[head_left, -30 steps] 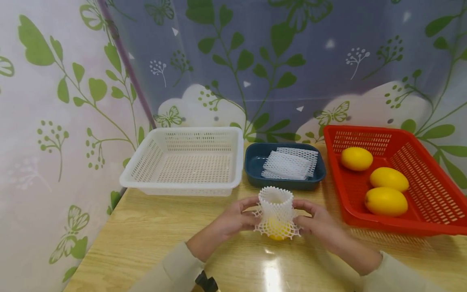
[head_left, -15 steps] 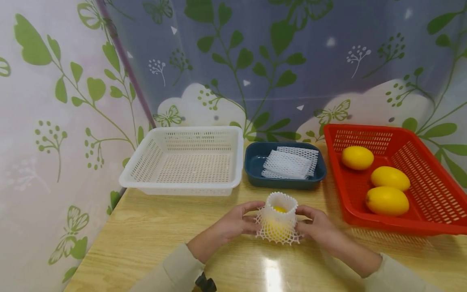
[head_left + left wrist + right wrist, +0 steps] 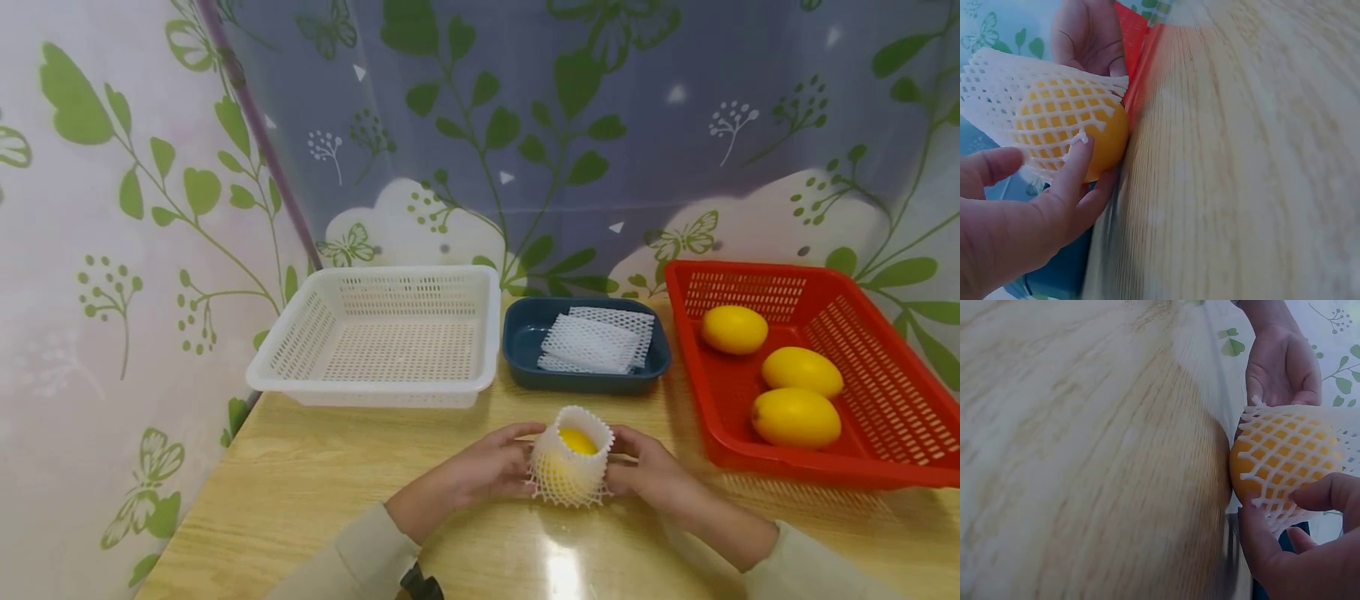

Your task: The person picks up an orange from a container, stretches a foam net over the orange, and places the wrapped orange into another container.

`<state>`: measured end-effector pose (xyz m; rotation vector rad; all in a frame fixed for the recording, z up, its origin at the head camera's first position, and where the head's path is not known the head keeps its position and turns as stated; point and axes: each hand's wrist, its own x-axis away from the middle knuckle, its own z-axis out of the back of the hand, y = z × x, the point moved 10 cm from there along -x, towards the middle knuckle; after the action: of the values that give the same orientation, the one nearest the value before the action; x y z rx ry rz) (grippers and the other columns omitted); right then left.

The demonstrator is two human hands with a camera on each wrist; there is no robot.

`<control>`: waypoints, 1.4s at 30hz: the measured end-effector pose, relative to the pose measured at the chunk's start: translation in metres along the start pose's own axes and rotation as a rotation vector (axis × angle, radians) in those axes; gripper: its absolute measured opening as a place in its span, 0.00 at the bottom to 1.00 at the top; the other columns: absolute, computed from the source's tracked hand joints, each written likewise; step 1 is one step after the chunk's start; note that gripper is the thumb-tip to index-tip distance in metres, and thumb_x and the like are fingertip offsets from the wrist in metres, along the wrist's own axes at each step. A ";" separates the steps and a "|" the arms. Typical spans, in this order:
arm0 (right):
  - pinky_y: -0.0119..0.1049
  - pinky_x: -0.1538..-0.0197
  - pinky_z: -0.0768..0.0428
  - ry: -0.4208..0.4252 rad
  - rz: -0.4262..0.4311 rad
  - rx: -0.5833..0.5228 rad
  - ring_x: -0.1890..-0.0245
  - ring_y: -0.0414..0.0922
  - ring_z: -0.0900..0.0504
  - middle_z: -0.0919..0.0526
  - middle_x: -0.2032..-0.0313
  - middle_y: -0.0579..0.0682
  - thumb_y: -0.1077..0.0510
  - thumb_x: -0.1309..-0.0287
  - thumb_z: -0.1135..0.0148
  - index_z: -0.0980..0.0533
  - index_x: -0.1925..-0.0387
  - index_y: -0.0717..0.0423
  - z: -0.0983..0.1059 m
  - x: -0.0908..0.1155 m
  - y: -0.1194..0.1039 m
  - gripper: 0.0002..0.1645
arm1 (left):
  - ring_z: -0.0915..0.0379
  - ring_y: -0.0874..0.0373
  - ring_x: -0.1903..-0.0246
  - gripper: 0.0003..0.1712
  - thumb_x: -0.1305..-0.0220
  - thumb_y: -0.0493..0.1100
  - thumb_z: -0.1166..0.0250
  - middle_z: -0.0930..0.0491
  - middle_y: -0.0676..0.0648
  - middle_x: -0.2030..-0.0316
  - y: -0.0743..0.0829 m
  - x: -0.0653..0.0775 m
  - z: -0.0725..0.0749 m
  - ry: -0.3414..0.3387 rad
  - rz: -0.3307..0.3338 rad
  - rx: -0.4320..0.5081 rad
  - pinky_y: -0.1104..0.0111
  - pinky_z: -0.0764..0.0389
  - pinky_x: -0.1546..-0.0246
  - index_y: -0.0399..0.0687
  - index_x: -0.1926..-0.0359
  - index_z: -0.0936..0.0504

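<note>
A white foam fruit net surrounds an oval yellow fruit that stands on the wooden table. The fruit's top shows through the net's upper opening, and the net's frayed lower edge spreads near the table. From the left side my left hand grips the net, with fingertips at its lower edge in the left wrist view. Opposite it, my right hand holds the net's other side; a finger and thumb press the mesh against the fruit in the right wrist view. Some fingertips are hidden behind the net.
Behind the hands stands a blue tray with several folded foam nets. At its left is a white slotted basket. A red basket on the right holds three yellow fruits. Patterned fabric rises behind.
The net has come down over the fruit, so its top now shows in the upper opening. Both hands have moved slightly lower with it.
</note>
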<state>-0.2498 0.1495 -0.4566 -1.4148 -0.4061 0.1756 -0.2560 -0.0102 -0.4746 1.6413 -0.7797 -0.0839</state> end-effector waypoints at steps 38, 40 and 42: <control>0.41 0.45 0.21 -0.097 -0.002 -0.400 0.51 0.43 0.20 0.24 0.48 0.41 0.41 0.27 0.59 0.57 0.25 0.56 -0.015 -0.014 -0.050 0.41 | 0.26 0.53 0.51 0.49 0.44 0.60 0.33 0.30 0.42 0.44 0.058 0.002 -0.015 -0.082 -0.243 0.162 0.52 0.23 0.48 0.45 0.30 0.44; 0.40 0.46 0.21 -0.115 0.025 -0.389 0.51 0.43 0.20 0.23 0.48 0.41 0.41 0.26 0.60 0.52 0.27 0.55 -0.015 -0.015 -0.057 0.37 | 0.27 0.52 0.50 0.50 0.45 0.61 0.33 0.32 0.42 0.43 0.064 0.002 -0.017 -0.093 -0.256 0.172 0.50 0.25 0.45 0.45 0.30 0.45; 0.39 0.47 0.20 -0.129 0.046 -0.387 0.52 0.43 0.19 0.22 0.49 0.41 0.41 0.26 0.61 0.47 0.29 0.52 -0.014 -0.016 -0.064 0.32 | 0.28 0.52 0.48 0.51 0.45 0.62 0.33 0.34 0.42 0.41 0.069 0.003 -0.019 -0.096 -0.259 0.181 0.48 0.27 0.43 0.46 0.30 0.45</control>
<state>-0.2671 0.1203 -0.3984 -1.8008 -0.5343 0.2359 -0.2752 0.0031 -0.4071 1.9166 -0.6586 -0.2843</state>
